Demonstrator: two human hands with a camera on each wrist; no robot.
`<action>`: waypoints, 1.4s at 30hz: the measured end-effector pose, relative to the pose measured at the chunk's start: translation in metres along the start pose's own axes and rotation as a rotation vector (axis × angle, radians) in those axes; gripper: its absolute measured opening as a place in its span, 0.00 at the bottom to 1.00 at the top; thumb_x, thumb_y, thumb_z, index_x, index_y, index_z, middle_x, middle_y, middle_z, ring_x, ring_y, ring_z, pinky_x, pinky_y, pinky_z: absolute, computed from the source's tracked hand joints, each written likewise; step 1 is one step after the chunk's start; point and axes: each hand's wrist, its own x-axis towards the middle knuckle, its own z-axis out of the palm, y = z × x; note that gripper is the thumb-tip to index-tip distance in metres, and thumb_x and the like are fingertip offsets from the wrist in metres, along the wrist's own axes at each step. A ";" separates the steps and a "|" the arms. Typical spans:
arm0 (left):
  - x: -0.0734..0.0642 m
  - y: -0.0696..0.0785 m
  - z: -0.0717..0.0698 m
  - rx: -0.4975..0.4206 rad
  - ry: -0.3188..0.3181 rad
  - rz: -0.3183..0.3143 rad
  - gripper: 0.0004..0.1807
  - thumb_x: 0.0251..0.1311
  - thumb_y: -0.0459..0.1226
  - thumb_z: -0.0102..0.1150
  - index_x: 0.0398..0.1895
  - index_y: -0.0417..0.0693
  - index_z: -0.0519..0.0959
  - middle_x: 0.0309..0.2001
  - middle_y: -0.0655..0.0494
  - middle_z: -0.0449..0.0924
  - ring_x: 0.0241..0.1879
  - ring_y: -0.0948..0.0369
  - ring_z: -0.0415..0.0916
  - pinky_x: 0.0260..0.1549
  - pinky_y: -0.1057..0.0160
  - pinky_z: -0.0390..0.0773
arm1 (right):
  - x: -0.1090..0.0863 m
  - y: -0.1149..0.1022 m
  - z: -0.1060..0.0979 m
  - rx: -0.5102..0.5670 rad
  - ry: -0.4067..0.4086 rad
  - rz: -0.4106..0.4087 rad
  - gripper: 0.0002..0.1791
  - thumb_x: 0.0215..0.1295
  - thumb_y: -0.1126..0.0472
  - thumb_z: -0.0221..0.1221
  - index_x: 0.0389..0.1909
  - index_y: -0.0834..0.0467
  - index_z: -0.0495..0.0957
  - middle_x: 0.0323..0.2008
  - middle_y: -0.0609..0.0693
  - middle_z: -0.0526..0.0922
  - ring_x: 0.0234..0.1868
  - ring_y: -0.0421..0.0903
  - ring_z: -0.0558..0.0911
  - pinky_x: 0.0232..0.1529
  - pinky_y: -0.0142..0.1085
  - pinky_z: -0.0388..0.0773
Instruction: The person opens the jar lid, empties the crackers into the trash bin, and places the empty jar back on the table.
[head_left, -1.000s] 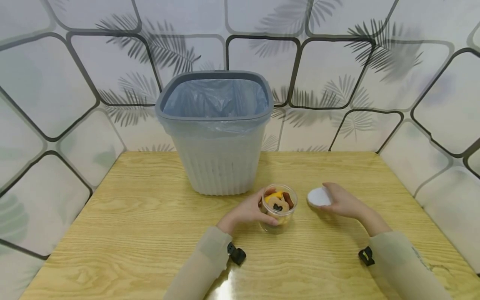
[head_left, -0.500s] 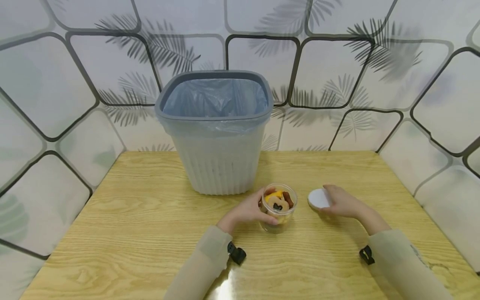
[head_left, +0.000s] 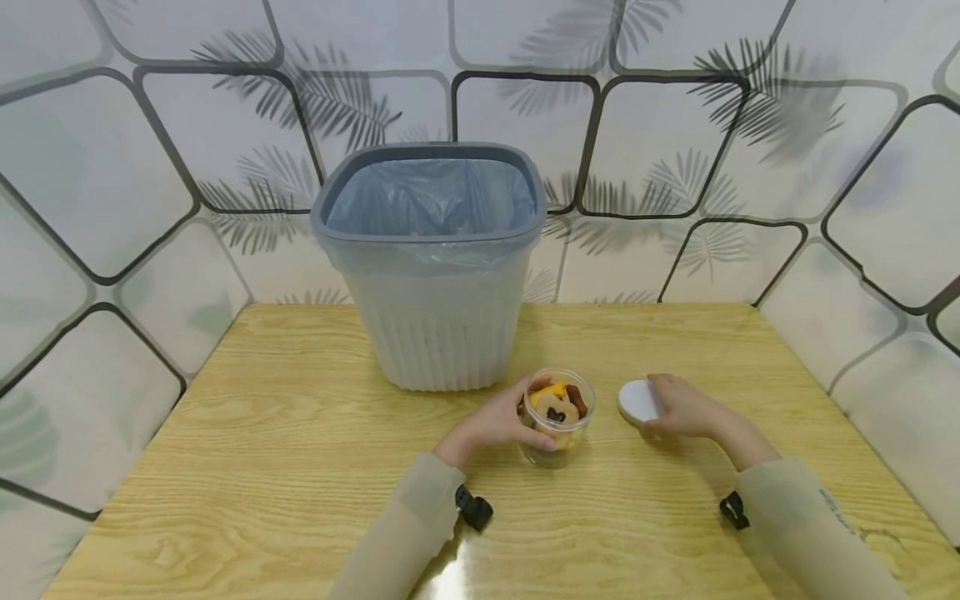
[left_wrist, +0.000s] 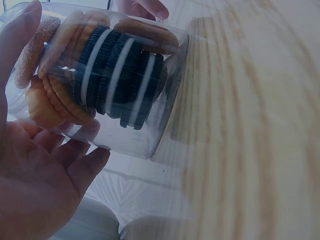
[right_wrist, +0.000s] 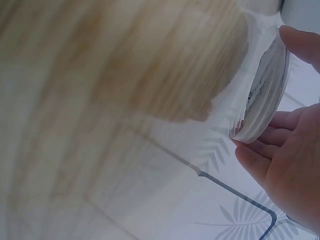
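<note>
A clear round plastic jar (head_left: 576, 437) without its lid on stands at the middle of the wooden table. My left hand (head_left: 495, 421) grips its near left side, thumb in front and fingers behind. Inside, dark sandwich cookies (left_wrist: 117, 75) with white filling show in the left wrist view, along with golden biscuits (left_wrist: 57, 100). To the right, my right hand (head_left: 682, 407) holds a round white lid (head_left: 637, 402) by its right edge, between thumb and fingers. The right wrist view shows the ridged rim of this lid (right_wrist: 267, 95). Jar and lid are apart.
A tall pale bin (head_left: 442, 321) with a grey rim and a blue-tinted liner bag stands behind the jar, close to it. Patterned walls (head_left: 660, 150) border the wooden table (head_left: 262, 417) at the back and both sides. A black strap (head_left: 474, 508) hangs at the left cuff.
My right hand has shifted slightly to the right and toward me with the lid. The left hand and the jar have stayed put.
</note>
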 end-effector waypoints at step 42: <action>0.000 -0.002 0.000 0.031 0.009 0.013 0.51 0.39 0.39 0.71 0.67 0.51 0.50 0.64 0.59 0.55 0.60 0.62 0.54 0.56 0.60 0.56 | -0.001 0.001 0.001 -0.001 -0.058 0.009 0.45 0.48 0.56 0.64 0.54 0.83 0.52 0.51 0.79 0.59 0.52 0.69 0.62 0.49 0.56 0.62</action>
